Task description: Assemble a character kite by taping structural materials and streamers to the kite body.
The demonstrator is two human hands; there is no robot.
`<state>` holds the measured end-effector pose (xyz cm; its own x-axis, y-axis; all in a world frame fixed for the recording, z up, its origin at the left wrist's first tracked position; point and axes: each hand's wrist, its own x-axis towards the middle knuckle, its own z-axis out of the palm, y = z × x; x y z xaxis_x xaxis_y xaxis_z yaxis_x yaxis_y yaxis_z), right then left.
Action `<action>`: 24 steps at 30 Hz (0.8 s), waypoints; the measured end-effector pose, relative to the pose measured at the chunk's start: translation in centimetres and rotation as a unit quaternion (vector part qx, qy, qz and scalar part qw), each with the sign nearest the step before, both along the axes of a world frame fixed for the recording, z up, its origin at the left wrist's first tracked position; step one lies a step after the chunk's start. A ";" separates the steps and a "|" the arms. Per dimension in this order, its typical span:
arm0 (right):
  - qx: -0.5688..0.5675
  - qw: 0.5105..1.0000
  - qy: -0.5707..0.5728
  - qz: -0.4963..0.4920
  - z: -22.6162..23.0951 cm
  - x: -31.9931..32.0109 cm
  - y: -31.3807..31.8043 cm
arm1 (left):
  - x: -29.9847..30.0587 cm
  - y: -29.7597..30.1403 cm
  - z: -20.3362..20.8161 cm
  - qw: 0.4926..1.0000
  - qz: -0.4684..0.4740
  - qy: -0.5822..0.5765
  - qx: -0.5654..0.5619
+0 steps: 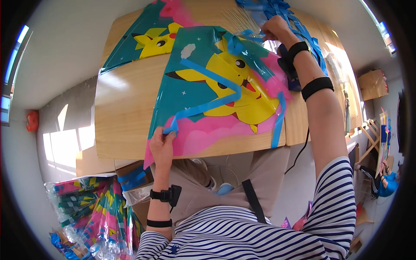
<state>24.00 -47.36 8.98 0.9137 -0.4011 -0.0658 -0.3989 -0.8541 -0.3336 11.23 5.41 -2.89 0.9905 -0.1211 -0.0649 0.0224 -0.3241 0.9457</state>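
A glossy printed plastic sheet (pixel 195 93), teal and pink with a yellow cartoon figure, lies on the wooden table in front of me. A strip of blue ribbon (pixel 208 105) zigzags across it. My left hand (pixel 162 147) pinches one end of this ribbon at the sheet's near left corner. At the far right, my right hand (pixel 276 29) is closed beside a bundle of thin pale sticks (pixel 240 21). Another length of blue ribbon (pixel 236 44) runs up to its fingers; what they grip is too small to make out.
A second printed sheet (pixel 149 45) lies at the far left. Many blue ribbons (pixel 284 11) are heaped at the far right, near a dark device (pixel 289 69). A short blue strip (pixel 278 121) hangs at the near edge. Wrapped printed sheets (pixel 93 212) are piled at lower left.
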 end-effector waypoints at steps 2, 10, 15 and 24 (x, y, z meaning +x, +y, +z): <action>0.140 0.970 -0.092 -0.178 2.3 -1.8 1.2 | 0.1 -0.1 -0.3 1.000 0.000 0.004 -0.001; 0.183 0.949 -0.165 0.197 -5.4 -11.6 21.2 | 1.7 -0.3 0.1 0.999 -0.020 0.041 -0.013; 0.150 0.896 -0.291 0.300 -5.6 -15.8 33.1 | 0.2 -0.1 4.3 0.987 -0.068 0.097 -0.112; 0.127 0.900 -0.267 0.320 -6.4 -19.6 37.0 | -3.6 2.4 5.9 0.959 -0.072 0.108 -0.252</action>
<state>4.42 -10.39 2.61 0.8813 0.1838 0.4354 0.4220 -0.7210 -0.5497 7.63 7.80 3.04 0.9314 -0.3250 -0.1641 0.2247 0.1586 0.9614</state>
